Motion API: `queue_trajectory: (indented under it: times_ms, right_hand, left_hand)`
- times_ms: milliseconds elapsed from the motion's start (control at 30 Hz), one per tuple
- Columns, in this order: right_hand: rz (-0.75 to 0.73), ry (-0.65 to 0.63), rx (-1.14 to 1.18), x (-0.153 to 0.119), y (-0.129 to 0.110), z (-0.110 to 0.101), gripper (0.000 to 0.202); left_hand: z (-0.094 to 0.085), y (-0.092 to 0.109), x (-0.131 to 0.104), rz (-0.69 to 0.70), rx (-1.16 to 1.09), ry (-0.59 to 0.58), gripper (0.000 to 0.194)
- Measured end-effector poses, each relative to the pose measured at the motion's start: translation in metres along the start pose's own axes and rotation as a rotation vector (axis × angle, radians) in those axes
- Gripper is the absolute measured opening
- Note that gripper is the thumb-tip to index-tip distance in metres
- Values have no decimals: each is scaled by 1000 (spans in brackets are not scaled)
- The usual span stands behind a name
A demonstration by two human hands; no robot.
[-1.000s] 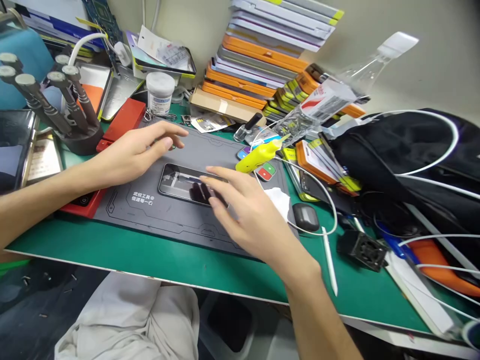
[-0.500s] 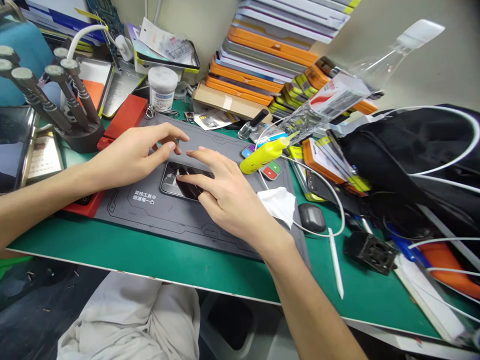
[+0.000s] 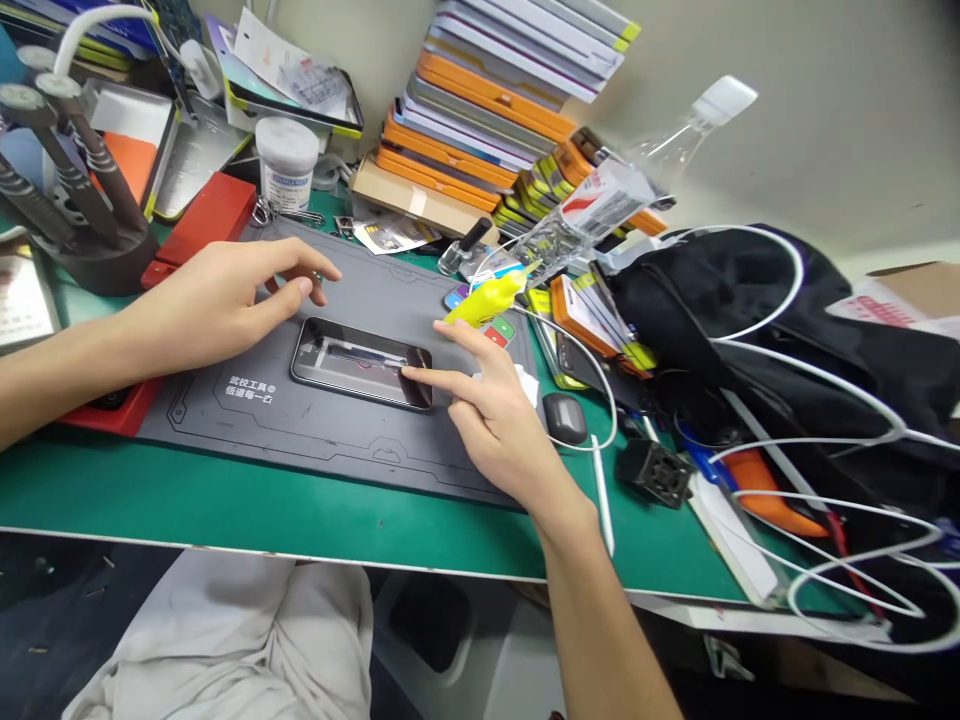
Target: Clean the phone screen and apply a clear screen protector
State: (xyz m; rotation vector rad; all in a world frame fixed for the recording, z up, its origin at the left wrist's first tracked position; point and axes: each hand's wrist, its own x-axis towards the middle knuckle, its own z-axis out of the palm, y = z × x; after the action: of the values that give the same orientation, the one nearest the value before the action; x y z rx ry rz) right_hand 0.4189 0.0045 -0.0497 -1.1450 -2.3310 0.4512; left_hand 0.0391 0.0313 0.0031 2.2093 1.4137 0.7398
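Head view: the phone (image 3: 361, 363) lies flat, screen up, on the grey mat (image 3: 330, 442), between the hands. Half a second ago the right hand (image 3: 501, 412) covered its right part, with the index finger over the left of the screen; now the hand has moved right, baring nearly the whole phone, and the index fingertip is at the screen's right end, though whether it touches I cannot tell. Its fingers are spread and pinch nothing. Its raised middle finger now overlaps the yellow bottle (image 3: 489, 298), and the hand hides more of the white tissue (image 3: 529, 388). The left hand (image 3: 236, 300) stays left and far of the phone, fingers loosely curled, thumb apart. At far right, a cardboard box (image 3: 919, 290) has come into view.
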Motion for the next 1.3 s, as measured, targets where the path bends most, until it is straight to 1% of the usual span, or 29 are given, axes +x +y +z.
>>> queue_trajectory:
  times_ms: [133,333,433,500,567,633,733,800,900,1000,1100,1167,1300]
  right_hand:
    - [2,47,21,-11,9,-2,67]
    - [9,148,-11,-16,15,0,63]
    - [-13,245,-101,-19,15,-4,57]
    - [-3,332,-165,-23,11,-8,56]
    - [29,417,-201,-31,6,-11,53]
    - [77,464,-224,-40,2,-10,47]
    - [146,458,-305,-51,2,-5,33]
    - [176,434,-362,-53,5,-3,28]
    - [204,376,-367,-47,11,-4,23]
    - [208,339,-382,-36,11,-9,23]
    - [202,358,-393,-26,2,-11,22]
    - [197,362,-337,-23,-7,-10,21]
    - [129,280,-209,-19,-25,-4,26]
  left_hand:
    - [-1,4,-1,4,64,-15,53]
    - [-2,5,0,-28,86,-13,60]
    - [-1,3,1,-55,65,11,69]
    - [0,1,1,-46,42,37,75]
    - [1,0,0,-27,47,40,74]
    - [1,0,0,-14,79,33,68]
    - [1,1,0,-11,113,25,62]
    - [0,0,0,-19,110,29,63]
    - [0,-2,0,-27,101,45,70]
    - [0,-6,0,-35,125,52,76]
    - [1,-10,0,-40,159,63,75]
    - [1,-11,0,-28,174,75,73]
    - [-1,-8,0,-22,177,56,71]
